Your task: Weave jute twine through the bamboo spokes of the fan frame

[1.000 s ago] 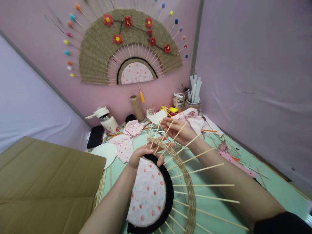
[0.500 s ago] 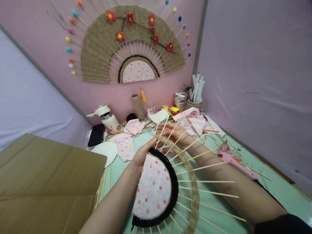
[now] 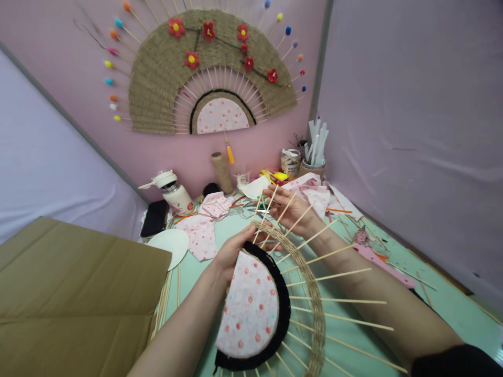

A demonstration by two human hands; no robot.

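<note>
A half-round fan frame [image 3: 283, 293] stands tilted in front of me, with a flower-print fabric centre [image 3: 251, 309], a black border and thin wooden sticks radiating right. A band of woven twine [image 3: 314, 293] runs across the sticks. My left hand [image 3: 238, 246] is closed round the frame's upper end, some fingers hidden behind the sticks. Just beyond the top sticks is my right hand [image 3: 293, 209], its fingers bent together near the stick tips; what they pinch, if anything, I cannot make out. Loose strands of twine [image 3: 301, 283] hang behind the frame.
A finished fan [image 3: 153, 89] hangs on the pink wall. Cardboard [image 3: 78, 293] covers the left side. A bottle [image 3: 178, 196], phone [image 3: 155, 219], twine roll [image 3: 222, 173] and fabric scraps [image 3: 200, 235] lie around the back. A pink glue gun [image 3: 383, 264] lies right, beyond my forearm.
My right hand has moved right and slightly up, away from the top of the twine band. The frame in my left hand has shifted slightly right and down.
</note>
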